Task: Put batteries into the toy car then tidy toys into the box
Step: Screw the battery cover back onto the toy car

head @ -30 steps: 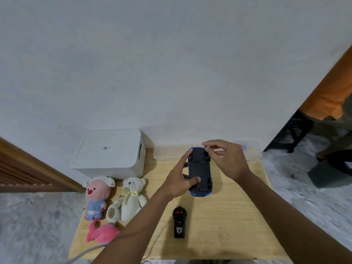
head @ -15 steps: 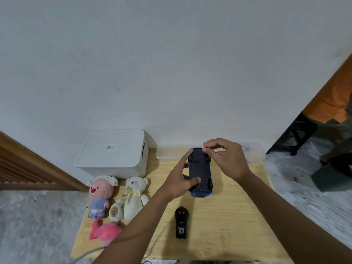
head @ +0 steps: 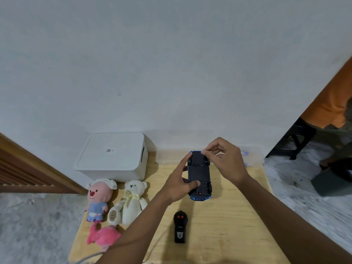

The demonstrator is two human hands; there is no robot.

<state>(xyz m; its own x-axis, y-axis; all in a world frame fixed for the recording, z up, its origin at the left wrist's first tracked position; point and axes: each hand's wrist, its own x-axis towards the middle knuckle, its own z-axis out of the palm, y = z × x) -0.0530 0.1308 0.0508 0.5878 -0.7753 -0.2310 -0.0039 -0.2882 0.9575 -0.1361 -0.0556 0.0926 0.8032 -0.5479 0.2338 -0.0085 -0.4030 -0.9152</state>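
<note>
Holding the blue toy car [head: 199,172] belly-up over the counter [head: 228,225] is likely to get at its battery door, so the left hand [head: 181,183] grips its side from 9 o'clock, thumb across the bottom, while the right hand [head: 224,161], at 1 o'clock, pinches its far end with curled fingers.

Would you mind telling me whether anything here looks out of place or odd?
Only the toy car: it is upside down, wheels up, held by the left hand. Nothing looks spilled or broken.

Plain white wall [head: 171,63], pale wooden table [head: 228,225], grey mottled floor [head: 34,225], slatted wooden panel [head: 19,168] at left
</note>
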